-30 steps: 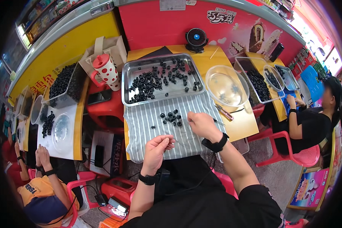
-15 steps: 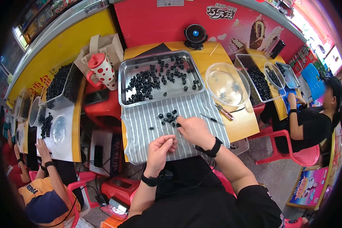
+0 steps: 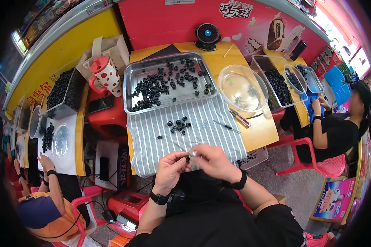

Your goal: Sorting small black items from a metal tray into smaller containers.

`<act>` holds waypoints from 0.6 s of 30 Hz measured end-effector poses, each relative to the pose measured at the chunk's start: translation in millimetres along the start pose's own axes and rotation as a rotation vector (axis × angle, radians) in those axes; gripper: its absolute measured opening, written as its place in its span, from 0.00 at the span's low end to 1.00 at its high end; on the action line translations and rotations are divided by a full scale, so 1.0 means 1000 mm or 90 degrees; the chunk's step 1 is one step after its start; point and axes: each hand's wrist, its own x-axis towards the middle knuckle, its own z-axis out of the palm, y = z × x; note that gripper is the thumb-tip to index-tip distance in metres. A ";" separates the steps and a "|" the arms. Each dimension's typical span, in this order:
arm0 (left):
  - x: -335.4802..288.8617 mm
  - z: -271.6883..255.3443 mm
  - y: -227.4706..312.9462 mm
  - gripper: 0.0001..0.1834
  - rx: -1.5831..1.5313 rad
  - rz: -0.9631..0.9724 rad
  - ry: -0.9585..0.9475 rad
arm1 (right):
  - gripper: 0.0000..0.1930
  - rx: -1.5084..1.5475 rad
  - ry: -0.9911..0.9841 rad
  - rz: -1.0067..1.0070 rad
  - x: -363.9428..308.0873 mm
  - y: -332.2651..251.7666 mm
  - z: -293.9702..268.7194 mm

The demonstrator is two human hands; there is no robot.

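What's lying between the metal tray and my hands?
In the head view, a striped cloth with a small cluster of black rings lies between the tray and the hands.

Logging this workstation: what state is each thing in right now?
left hand: pinching a small black ring
right hand: closed on a small part, touching the left
metal tray: holds scattered black rings
clear bowl: nearly empty
striped cloth: spread flat, few rings on it
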 end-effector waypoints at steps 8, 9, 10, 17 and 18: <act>0.006 -0.001 -0.002 0.12 -0.051 0.015 -0.007 | 0.07 -0.321 0.080 0.084 0.024 0.052 -0.001; 0.006 -0.003 -0.003 0.12 -0.061 0.010 -0.011 | 0.07 -0.319 0.077 0.081 0.024 0.053 0.000; 0.006 -0.006 -0.004 0.12 -0.062 0.013 -0.007 | 0.07 -0.327 0.070 0.079 0.023 0.053 0.002; 0.010 -0.011 -0.006 0.12 -0.083 0.028 -0.024 | 0.03 -0.286 0.136 -0.017 0.020 0.057 0.007; 0.011 -0.011 -0.007 0.12 -0.084 0.026 -0.030 | 0.03 -0.285 0.132 -0.019 0.018 0.052 0.005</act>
